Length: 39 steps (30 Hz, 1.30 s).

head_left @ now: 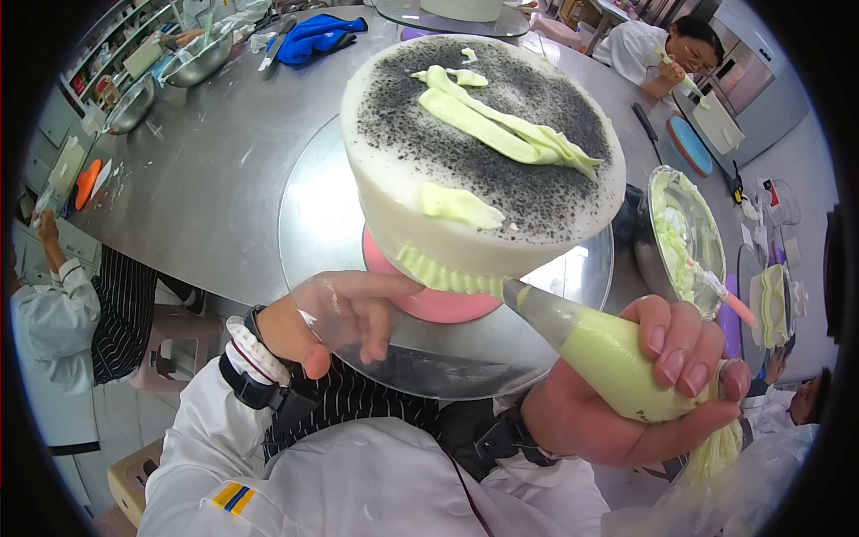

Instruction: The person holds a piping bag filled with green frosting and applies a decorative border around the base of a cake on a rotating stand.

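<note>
My right hand point(667, 385) is wrapped around a piping bag point(617, 358) of pale green cream. The bag's tip meets the lower side of a round white cake point(420, 224), at the right end of a ridged green border point(443, 273). Dark crumbs and loose green cream strips point(501, 130) lie on the cake's top. Beneath the cake are a pink base point(438, 306) and a clear glass turntable point(313, 201). My left hand point(344, 313) is at the turntable's near left edge, partly seen through the glass, fingers apart and holding nothing.
Right of the cake stands a metal bowl point(684, 228) of green cream with a spatula point(738, 309). A blue cloth point(318, 38), an orange-handled scraper point(88, 183) and metal bowls point(199, 64) lie farther off. Other people work around the metal table point(215, 170).
</note>
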Each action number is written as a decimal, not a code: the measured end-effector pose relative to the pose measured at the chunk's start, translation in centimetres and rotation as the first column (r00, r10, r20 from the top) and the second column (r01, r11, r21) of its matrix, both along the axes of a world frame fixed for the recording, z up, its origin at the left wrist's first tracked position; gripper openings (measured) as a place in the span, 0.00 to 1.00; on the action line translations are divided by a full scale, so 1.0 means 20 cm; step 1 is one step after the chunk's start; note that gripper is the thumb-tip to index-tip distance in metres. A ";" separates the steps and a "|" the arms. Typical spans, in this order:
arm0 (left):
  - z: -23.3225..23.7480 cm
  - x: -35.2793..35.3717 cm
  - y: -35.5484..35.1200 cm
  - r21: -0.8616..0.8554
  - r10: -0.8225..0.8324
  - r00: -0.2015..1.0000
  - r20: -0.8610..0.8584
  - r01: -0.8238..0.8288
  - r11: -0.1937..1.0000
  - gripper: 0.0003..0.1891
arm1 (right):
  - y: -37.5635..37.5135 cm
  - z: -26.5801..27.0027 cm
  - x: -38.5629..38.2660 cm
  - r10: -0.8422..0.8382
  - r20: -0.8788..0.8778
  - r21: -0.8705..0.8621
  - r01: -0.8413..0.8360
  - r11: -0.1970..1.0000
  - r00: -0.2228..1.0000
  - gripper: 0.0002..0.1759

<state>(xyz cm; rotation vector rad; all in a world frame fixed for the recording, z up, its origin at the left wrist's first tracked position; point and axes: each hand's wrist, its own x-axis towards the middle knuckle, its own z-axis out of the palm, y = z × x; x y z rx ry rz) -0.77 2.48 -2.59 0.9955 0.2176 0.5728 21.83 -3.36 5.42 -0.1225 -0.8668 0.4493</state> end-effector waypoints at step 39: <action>-0.02 0.01 0.00 0.009 0.013 1.000 0.028 -0.014 1.000 0.58 | 0.00 -0.02 0.03 -0.001 -0.020 0.002 0.001 1.000 1.000 0.11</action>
